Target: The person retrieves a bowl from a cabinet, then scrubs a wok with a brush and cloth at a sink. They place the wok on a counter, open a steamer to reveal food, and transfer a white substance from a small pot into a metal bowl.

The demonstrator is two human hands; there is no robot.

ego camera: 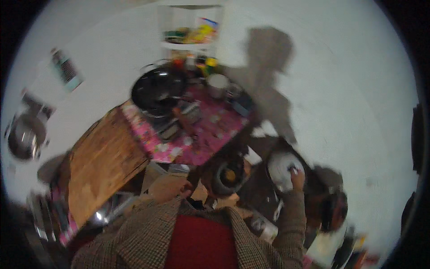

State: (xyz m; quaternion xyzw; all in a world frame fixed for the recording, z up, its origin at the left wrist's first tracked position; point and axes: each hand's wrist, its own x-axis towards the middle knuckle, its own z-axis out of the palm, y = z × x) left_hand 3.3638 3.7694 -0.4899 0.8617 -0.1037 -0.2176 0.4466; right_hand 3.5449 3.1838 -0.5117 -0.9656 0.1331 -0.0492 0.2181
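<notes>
On the right, my right hand (297,179) grips the dark knob on top of a round silvery pot lid (281,165). The lid lies flat on a dark surface, and whether a pot is under it is hidden. My left hand (173,189) is low in front of my chest, its fingers curled; blur hides whether they hold anything. Between the hands is a round dark vessel or burner (220,183) with an orange-brown patch in its middle; I cannot tell which it is.
Ahead, a table with a pink floral cloth (215,131) bears a black wok (158,88), a white container (217,82) and several bottles. A wooden board (107,154) lies to the left. On the white wall hang a shelf (189,46) and a metal pot (27,136).
</notes>
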